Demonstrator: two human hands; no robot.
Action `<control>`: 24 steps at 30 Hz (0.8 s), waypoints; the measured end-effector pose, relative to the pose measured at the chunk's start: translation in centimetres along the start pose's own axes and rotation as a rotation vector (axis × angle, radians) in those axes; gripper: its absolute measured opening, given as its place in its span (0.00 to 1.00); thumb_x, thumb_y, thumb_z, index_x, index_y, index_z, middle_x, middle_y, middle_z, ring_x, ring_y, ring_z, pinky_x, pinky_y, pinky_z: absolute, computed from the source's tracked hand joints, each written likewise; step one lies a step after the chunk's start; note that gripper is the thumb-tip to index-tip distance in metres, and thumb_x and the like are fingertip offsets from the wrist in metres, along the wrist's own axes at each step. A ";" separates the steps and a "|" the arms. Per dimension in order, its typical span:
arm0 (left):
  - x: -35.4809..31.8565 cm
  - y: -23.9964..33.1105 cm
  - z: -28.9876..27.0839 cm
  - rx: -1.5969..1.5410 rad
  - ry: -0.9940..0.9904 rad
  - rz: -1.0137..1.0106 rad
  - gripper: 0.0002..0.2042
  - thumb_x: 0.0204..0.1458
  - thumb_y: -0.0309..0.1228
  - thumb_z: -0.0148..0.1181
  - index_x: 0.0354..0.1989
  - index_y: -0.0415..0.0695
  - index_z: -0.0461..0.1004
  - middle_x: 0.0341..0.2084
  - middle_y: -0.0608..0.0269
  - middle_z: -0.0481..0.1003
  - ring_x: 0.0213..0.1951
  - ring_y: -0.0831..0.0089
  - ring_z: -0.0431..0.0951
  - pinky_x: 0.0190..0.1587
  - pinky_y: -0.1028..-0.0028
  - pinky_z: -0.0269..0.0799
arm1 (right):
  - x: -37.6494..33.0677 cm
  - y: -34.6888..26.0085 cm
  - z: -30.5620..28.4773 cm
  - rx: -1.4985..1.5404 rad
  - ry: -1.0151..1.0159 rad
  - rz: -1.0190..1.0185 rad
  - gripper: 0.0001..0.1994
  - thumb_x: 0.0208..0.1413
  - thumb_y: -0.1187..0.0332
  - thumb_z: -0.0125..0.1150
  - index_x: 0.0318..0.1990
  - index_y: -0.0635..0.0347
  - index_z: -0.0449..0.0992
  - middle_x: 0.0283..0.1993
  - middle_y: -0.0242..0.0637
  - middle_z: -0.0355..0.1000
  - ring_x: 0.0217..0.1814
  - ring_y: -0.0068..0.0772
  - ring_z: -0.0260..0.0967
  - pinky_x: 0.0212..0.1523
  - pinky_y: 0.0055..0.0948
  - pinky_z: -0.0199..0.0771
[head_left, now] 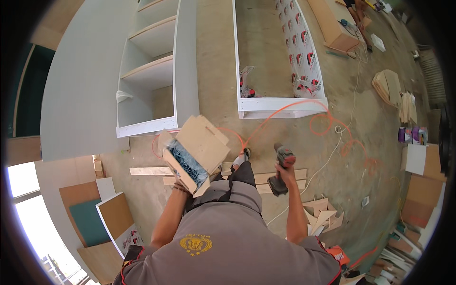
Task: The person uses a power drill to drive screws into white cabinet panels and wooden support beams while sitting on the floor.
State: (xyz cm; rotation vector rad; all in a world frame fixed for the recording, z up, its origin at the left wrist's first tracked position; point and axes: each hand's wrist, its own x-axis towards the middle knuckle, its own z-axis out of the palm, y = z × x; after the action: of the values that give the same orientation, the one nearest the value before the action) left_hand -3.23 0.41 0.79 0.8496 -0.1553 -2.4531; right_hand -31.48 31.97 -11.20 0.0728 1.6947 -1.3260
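Observation:
My left hand point(181, 184) is closed on the lower edge of a cardboard box point(204, 142); most of its fingers are hidden behind the box. The box's flaps stand open, and inside lie many dark screws point(186, 161) in clear plastic. A red and black cordless drill point(286, 156) is gripped by its handle in my right hand point(287, 175), its battery end pointing down toward me. Both hands are held out in front of my body, apart from each other.
A white shelf unit point(151, 76) and a white open frame point(280, 104) lie ahead on the concrete floor. An orange hose point(319, 124) and a white cord point(327, 161) trail across it. Wood strips point(266, 178) and offcuts point(323, 211) lie nearby. Another person point(358, 19) is at far right.

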 end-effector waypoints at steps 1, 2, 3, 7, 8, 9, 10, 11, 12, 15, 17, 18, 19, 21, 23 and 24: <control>0.8 -0.6 1.0 0.324 0.112 0.030 0.47 0.51 0.74 0.35 0.73 0.54 0.49 0.70 0.54 0.55 0.68 0.50 0.58 0.67 0.45 0.56 | 0.2 -1.5 1.3 -0.033 0.003 -0.079 0.13 0.55 0.69 0.67 0.44 0.60 0.72 0.25 0.30 0.69 0.20 0.23 0.67 0.20 0.26 0.67; 1.2 -1.1 1.3 -0.018 -0.004 -0.089 0.47 0.51 0.74 0.36 0.73 0.52 0.50 0.69 0.53 0.58 0.67 0.50 0.61 0.67 0.45 0.57 | -0.3 -4.0 2.4 -0.069 -0.005 -0.157 0.13 0.55 0.68 0.67 0.43 0.60 0.72 0.25 0.29 0.69 0.20 0.23 0.66 0.20 0.26 0.67; 2.5 -2.0 1.4 0.151 -0.027 -0.108 0.39 0.60 0.63 0.34 0.73 0.50 0.48 0.70 0.55 0.55 0.69 0.54 0.58 0.68 0.48 0.56 | -0.8 -6.7 3.1 -0.109 -0.015 -0.238 0.12 0.56 0.67 0.68 0.43 0.59 0.71 0.25 0.29 0.69 0.21 0.22 0.66 0.21 0.25 0.66; 7.1 -5.0 2.7 -0.064 -0.040 -0.270 0.47 0.51 0.74 0.36 0.68 0.48 0.60 0.63 0.53 0.66 0.62 0.50 0.67 0.65 0.48 0.62 | 0.0 -10.9 5.4 -0.046 -0.058 -0.196 0.13 0.56 0.62 0.70 0.34 0.59 0.72 0.25 0.27 0.70 0.23 0.20 0.67 0.27 0.25 0.70; 8.2 -5.4 1.8 -0.072 -0.037 -0.299 0.46 0.51 0.74 0.37 0.67 0.48 0.61 0.62 0.53 0.67 0.62 0.50 0.67 0.65 0.49 0.63 | 0.0 -11.6 6.4 -0.012 -0.073 -0.156 0.14 0.57 0.60 0.69 0.38 0.59 0.72 0.28 0.28 0.70 0.26 0.21 0.67 0.28 0.25 0.70; 9.3 -6.0 0.4 -0.087 -0.033 -0.324 0.46 0.51 0.74 0.37 0.66 0.48 0.62 0.61 0.53 0.68 0.61 0.50 0.68 0.65 0.49 0.63 | 0.3 -12.2 7.3 0.015 -0.088 -0.116 0.16 0.57 0.58 0.68 0.42 0.59 0.72 0.31 0.29 0.71 0.28 0.21 0.68 0.29 0.26 0.71; 10.2 -6.4 -1.2 -0.102 -0.029 -0.346 0.45 0.51 0.74 0.37 0.66 0.48 0.63 0.60 0.54 0.69 0.61 0.51 0.69 0.64 0.50 0.63 | 0.8 -12.6 8.2 0.042 -0.104 -0.077 0.18 0.58 0.56 0.67 0.45 0.59 0.72 0.33 0.30 0.72 0.31 0.22 0.69 0.30 0.27 0.71; 11.0 -6.8 -2.7 -0.109 -0.018 -0.358 0.45 0.51 0.74 0.37 0.65 0.48 0.64 0.60 0.54 0.70 0.60 0.51 0.69 0.64 0.50 0.63 | 1.5 -12.0 8.8 0.053 -0.101 -0.073 0.19 0.59 0.55 0.66 0.47 0.59 0.72 0.36 0.30 0.72 0.34 0.22 0.69 0.33 0.28 0.72; 11.8 -7.2 -4.6 -0.110 0.002 -0.365 0.45 0.52 0.73 0.37 0.64 0.48 0.65 0.59 0.54 0.70 0.59 0.51 0.70 0.64 0.51 0.63 | 2.5 -10.6 9.4 0.063 -0.101 -0.070 0.20 0.59 0.54 0.65 0.49 0.59 0.71 0.39 0.30 0.72 0.36 0.22 0.70 0.36 0.28 0.73; 13.8 -8.4 -11.6 -0.054 0.164 -0.350 0.43 0.52 0.73 0.38 0.62 0.48 0.68 0.56 0.55 0.73 0.57 0.52 0.72 0.64 0.52 0.64 | 3.8 -9.3 12.7 0.018 -0.091 0.064 0.23 0.61 0.54 0.63 0.55 0.61 0.69 0.47 0.31 0.72 0.45 0.22 0.69 0.45 0.28 0.73; 14.5 -8.6 -16.2 0.060 0.368 -0.328 0.42 0.53 0.71 0.40 0.58 0.44 0.71 0.51 0.52 0.76 0.53 0.53 0.74 0.59 0.56 0.67 | 5.6 -5.8 14.5 -0.099 -0.042 0.045 0.24 0.61 0.55 0.63 0.56 0.62 0.69 0.48 0.33 0.72 0.45 0.23 0.69 0.45 0.28 0.73; 15.5 -9.1 -17.9 0.116 0.458 -0.323 0.41 0.54 0.70 0.41 0.55 0.42 0.73 0.48 0.51 0.77 0.50 0.54 0.76 0.57 0.58 0.69 | 6.5 -4.8 15.5 -0.156 -0.086 0.121 0.23 0.60 0.57 0.65 0.55 0.62 0.70 0.48 0.34 0.73 0.45 0.24 0.70 0.42 0.29 0.74; 15.6 -8.5 -20.2 0.153 0.546 -0.317 0.41 0.53 0.70 0.41 0.54 0.41 0.74 0.47 0.50 0.77 0.49 0.54 0.76 0.56 0.59 0.69 | 7.2 -4.2 16.8 -0.195 -0.102 0.154 0.23 0.59 0.57 0.66 0.54 0.62 0.71 0.47 0.35 0.73 0.44 0.24 0.71 0.41 0.30 0.74; 17.4 -7.2 -21.4 0.245 0.603 -0.347 0.41 0.53 0.69 0.42 0.51 0.39 0.75 0.45 0.49 0.78 0.47 0.56 0.76 0.55 0.61 0.69 | 8.5 -5.0 20.6 -0.278 -0.106 0.198 0.23 0.57 0.56 0.68 0.52 0.61 0.72 0.46 0.36 0.73 0.43 0.25 0.71 0.39 0.30 0.75; 20.4 -6.0 -20.5 0.340 0.577 -0.367 0.41 0.53 0.69 0.43 0.48 0.36 0.76 0.43 0.47 0.78 0.46 0.57 0.77 0.53 0.63 0.68 | 12.0 -5.5 24.8 -0.389 -0.071 0.167 0.26 0.50 0.52 0.73 0.48 0.62 0.74 0.45 0.37 0.74 0.41 0.28 0.72 0.38 0.31 0.75; 21.4 -5.3 -20.3 0.382 0.566 -0.363 0.41 0.53 0.69 0.44 0.47 0.35 0.76 0.42 0.46 0.78 0.45 0.57 0.77 0.52 0.64 0.68 | 13.3 -3.5 27.1 -0.467 -0.094 0.202 0.28 0.48 0.51 0.74 0.48 0.62 0.74 0.44 0.38 0.74 0.41 0.29 0.72 0.39 0.32 0.76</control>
State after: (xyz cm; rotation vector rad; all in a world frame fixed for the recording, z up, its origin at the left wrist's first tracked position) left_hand -7.43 -4.95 -28.37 1.8409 -0.2846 -2.4202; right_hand -23.78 3.09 -16.82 -0.0867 1.8211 -0.7524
